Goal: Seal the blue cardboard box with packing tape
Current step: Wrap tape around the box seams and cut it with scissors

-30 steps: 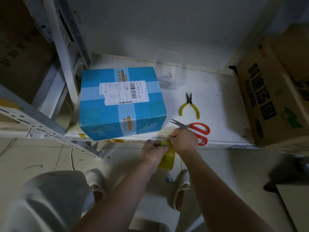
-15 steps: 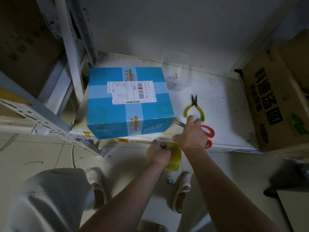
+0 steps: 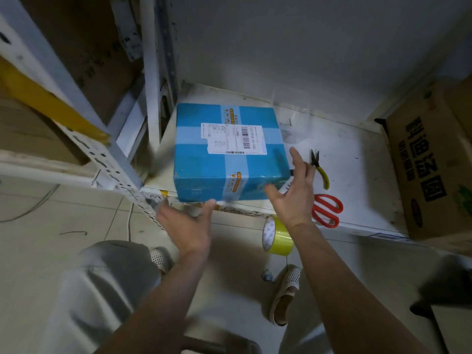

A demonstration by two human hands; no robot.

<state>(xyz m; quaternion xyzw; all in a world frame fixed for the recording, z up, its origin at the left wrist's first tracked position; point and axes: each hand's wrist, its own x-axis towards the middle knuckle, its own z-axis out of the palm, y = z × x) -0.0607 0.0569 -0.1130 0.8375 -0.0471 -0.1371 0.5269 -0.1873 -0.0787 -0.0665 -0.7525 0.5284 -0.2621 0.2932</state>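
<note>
Reaching toward the blue cardboard box [image 3: 227,154] at the shelf's front-left corner, left hand [image 3: 187,222] and right hand [image 3: 293,192] are shown spread, empty; tape roll [image 3: 277,235] unheld; crossed tape bands are already applied, so sealing is judged nearly complete.

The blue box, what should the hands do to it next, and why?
Probably close both hands on the blue cardboard box and turn it. The left hand is open near its lower front edge, the right hand open beside its right corner, neither gripping. Tape strips already cross its top, and the yellow tape roll hangs free below the shelf edge.
</note>
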